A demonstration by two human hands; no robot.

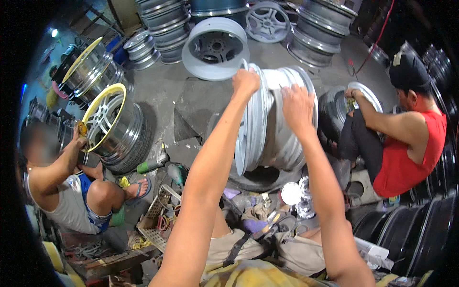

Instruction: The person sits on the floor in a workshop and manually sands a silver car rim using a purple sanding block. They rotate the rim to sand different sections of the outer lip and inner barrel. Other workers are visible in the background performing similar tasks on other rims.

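Note:
A grey wheel rim stands on edge in front of me, resting on a tire that lies on the floor. My left hand is closed round the top of its left lip. Farther right, my right hand lies on the barrel with its fingers apart, pointing away from me. Whether anything thin lies under that palm is hidden. The barrel looks pale and dull, with a whiter patch between my hands.
Green power tools and a basket lie left of my legs. A white-lidded can stands near my right knee. One person works at a yellow-edged wheel on the left, another at a wheel on the right. Stacked rims stand behind.

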